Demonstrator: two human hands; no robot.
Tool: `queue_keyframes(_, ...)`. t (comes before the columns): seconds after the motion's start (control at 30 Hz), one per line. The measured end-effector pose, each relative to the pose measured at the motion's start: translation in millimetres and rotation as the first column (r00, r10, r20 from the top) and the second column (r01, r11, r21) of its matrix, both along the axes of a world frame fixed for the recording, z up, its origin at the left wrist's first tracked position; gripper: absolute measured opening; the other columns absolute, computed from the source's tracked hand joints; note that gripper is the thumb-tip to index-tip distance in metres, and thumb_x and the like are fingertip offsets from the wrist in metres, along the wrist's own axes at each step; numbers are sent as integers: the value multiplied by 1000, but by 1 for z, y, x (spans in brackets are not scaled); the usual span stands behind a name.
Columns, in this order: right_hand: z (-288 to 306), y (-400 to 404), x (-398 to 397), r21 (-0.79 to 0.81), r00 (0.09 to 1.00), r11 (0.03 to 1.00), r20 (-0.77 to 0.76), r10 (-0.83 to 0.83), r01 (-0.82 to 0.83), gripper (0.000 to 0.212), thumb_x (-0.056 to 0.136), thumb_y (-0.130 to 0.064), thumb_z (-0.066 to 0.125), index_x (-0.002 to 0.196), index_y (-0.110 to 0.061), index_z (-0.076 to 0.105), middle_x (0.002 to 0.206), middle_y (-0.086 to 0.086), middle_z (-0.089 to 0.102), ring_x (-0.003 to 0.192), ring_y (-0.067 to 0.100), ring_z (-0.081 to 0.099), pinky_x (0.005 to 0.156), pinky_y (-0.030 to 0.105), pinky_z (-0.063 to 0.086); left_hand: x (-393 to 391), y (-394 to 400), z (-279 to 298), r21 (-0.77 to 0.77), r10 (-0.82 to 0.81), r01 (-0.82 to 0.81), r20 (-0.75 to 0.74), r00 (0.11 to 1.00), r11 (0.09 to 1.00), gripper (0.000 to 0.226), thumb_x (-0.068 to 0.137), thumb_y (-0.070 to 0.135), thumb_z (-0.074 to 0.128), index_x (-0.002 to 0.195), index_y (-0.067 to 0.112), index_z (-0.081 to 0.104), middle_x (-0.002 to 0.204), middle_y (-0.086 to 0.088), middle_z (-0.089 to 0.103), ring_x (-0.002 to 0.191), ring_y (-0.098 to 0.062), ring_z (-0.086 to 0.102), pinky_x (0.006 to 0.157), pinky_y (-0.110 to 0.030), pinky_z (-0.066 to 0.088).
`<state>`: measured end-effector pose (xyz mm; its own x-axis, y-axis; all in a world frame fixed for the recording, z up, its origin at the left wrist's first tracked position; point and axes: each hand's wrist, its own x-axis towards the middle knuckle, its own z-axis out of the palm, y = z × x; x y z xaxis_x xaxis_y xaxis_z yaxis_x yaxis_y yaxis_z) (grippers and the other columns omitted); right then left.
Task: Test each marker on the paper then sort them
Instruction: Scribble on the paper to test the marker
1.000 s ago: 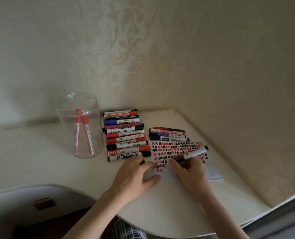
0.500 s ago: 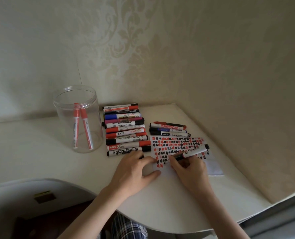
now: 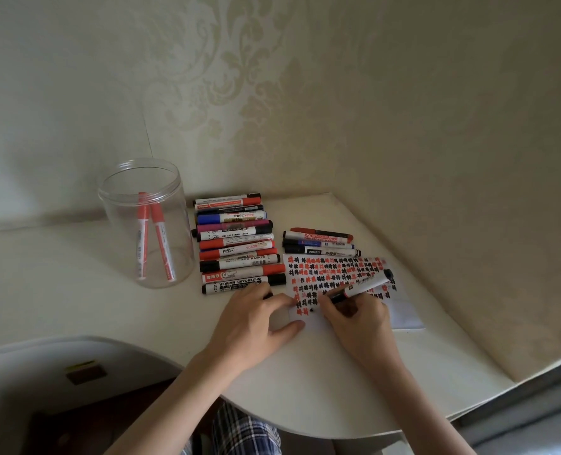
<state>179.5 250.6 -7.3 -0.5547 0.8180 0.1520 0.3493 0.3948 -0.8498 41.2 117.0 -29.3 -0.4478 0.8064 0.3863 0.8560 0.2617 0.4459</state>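
My right hand (image 3: 359,323) grips a black marker (image 3: 363,286), its tip down on the white paper (image 3: 407,315), where a small black dot shows. The paper is covered with several rows of red and black scribbles. My left hand (image 3: 253,326) presses flat on the paper's left edge; a dark cap tip pokes out by its fingers. A row of several red, black and blue markers (image 3: 236,247) lies left of the paper. A smaller group of markers (image 3: 320,243) lies just behind the paper.
A clear plastic jar (image 3: 146,224) holding two red markers stands at the left on the white table (image 3: 59,290). The patterned wall closes in behind and to the right. The table's curved front edge runs below my arms.
The marker tip has come down onto the lower left of the paper and left a black dot. The view has tilted slightly; both hands stay in place.
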Motion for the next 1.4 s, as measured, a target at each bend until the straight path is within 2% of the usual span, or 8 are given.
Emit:
queue_keyframes(0.5, 0, 2, -2, -5, 1000, 1000, -6, -11, 11, 18, 83, -26, 76, 70, -27, 64, 68, -14, 67, 69, -2, 64, 57, 18, 51, -1, 0, 2, 0, -15, 15, -4, 1000, 1000, 53, 80, 70, 48, 110, 33, 71, 87, 13, 56, 83, -6, 53, 76, -25, 45)
queue_keyframes(0.63, -1, 0, -1, -23, 1000, 999, 11, -22, 23, 19, 82, -26, 76, 68, -20, 65, 69, -3, 69, 67, 13, 64, 60, 31, 53, 0, -1, 1, -7, -16, 16, -8, 1000, 1000, 54, 80, 71, 47, 112, 34, 70, 90, 13, 57, 85, -6, 53, 78, -24, 44)
queue_keyframes(0.73, 3, 3, -1, -95, 999, 995, -26, -39, 37, 17, 86, -26, 73, 75, -13, 67, 71, 2, 71, 66, 17, 66, 54, 24, 50, 0, -2, 3, -34, -37, 36, -10, 999, 999, 53, 84, 68, 46, 122, 34, 62, 91, 14, 56, 84, -4, 51, 79, -21, 42)
queue_keyframes(0.83, 12, 5, 0, -248, 985, 969, -167, -44, 1, 10, 89, -21, 70, 84, -12, 69, 72, -8, 73, 66, 6, 69, 51, 11, 46, -1, -10, 14, -43, -112, 125, 229, 967, 991, 50, 96, 39, 54, 141, 24, 38, 93, 9, 56, 74, -4, 51, 70, -16, 44)
queue_keyframes(0.93, 20, 4, 2, -341, 968, 935, -251, 8, -96, 3, 90, -16, 69, 92, -13, 70, 71, -9, 72, 61, 4, 66, 54, 15, 48, -9, -19, 25, -99, -74, 139, 490, 868, 985, 42, 103, 20, 42, 142, 27, 29, 112, 10, 59, 74, -3, 58, 64, -20, 47)
queue_keyframes(1.07, 28, -5, -1, -395, 931, 892, -357, 73, -221, 12, 94, -16, 63, 90, -5, 67, 67, 4, 60, 57, 14, 50, 51, 26, 41, -12, -30, 26, 5, -104, 121, 545, 832, 993, 37, 100, 17, 51, 135, 23, 45, 127, 17, 62, 119, 3, 55, 100, -16, 41)
queue_keyframes(1.2, 31, -24, -9, -474, 901, 824, -422, 98, -312, 11, 97, -11, 57, 90, -4, 63, 67, 7, 58, 59, 14, 50, 49, 23, 38, -11, -35, 29, 140, -121, 48, 582, 804, 989, 28, 94, 13, 62, 120, 22, 66, 116, 15, 68, 107, 7, 61, 93, -11, 45)
queue_keyframes(1.4, 31, -36, -16, -481, 888, 810, -449, 101, -335, 15, 95, -13, 60, 95, 0, 65, 70, 12, 61, 64, 20, 53, 51, 25, 39, -12, -41, 30, 224, -132, -9, 604, 786, 974, 33, 91, 10, 66, 122, 22, 67, 115, 16, 69, 107, 5, 62, 92, -10, 46)
